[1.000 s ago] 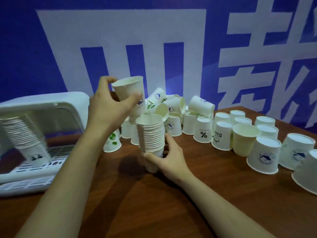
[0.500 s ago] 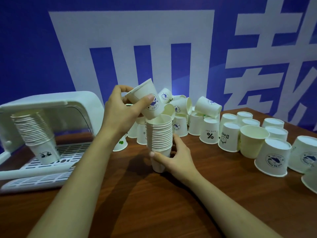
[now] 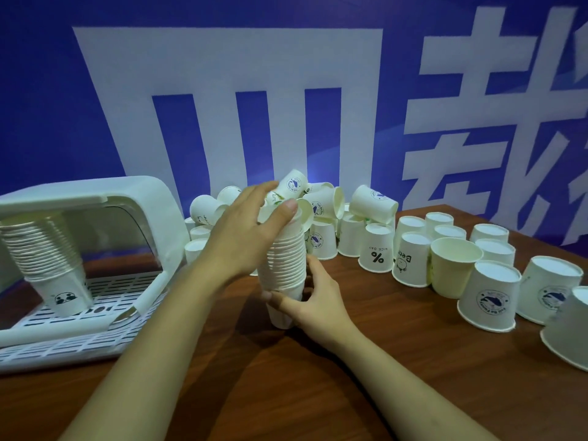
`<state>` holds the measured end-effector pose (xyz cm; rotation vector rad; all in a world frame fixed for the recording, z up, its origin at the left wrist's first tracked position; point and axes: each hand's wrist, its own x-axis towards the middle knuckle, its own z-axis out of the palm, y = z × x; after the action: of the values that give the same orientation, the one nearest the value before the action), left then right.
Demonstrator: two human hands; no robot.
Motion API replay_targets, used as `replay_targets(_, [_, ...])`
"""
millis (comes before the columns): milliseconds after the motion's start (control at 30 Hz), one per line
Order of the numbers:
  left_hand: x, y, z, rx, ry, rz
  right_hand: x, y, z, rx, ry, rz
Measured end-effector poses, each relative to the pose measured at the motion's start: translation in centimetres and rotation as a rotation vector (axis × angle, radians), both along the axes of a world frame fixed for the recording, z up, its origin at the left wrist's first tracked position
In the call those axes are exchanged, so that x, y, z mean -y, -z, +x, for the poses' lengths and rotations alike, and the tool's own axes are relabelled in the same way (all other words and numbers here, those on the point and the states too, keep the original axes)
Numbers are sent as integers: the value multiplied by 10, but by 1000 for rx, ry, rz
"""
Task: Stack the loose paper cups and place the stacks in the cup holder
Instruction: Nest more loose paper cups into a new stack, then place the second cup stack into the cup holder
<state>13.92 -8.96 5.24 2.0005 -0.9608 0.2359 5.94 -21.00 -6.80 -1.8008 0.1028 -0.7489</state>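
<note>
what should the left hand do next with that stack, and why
Probably lift the left hand off and reach for another loose cup: it covers the top of the stack, which the right hand grips near the base, and many cups remain on the table.

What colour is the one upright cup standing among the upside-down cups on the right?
Pale cream-yellow, unprinted, in the head view: the upright cup.
</note>
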Motion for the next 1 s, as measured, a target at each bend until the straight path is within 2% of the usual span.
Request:
replay_targets(233, [8,14,-8,30,-135,219,1,1,1,-6,1,8])
replay_targets(367, [6,15,-15,33,-136,226,2,4,0,-81,-60,-11])
replay_targets(467, [4,14,-15,-176,-1,57,3,3,-2,-137,-79,-54])
replay_targets(567, [-5,22,-15,-607,159,-337,3,-3,-4,-82,-61,27])
replay_targets(600, [-7,29,-14,-689,204,-390,3,-6,-5,-59,-71,58])
replay_targets(633, [-12,34,-17,-710,230,-360,3,-8,-6,-40,-92,80])
replay_targets(767, [-34,65,-33,-554,156,-123,-3,-16,-9,-77,-292,3])
replay_targets(867, [-59,68,-42,-504,38,-198,-10,-7,-10,-218,-466,-104])
replay_targets(933, [-83,58,-48,-381,-121,-217,-14,-1,-10,-337,-506,-198])
replay_targets(1000, [-112,38,-50,-175,-328,-122,-16,1,-10,-392,-467,-302])
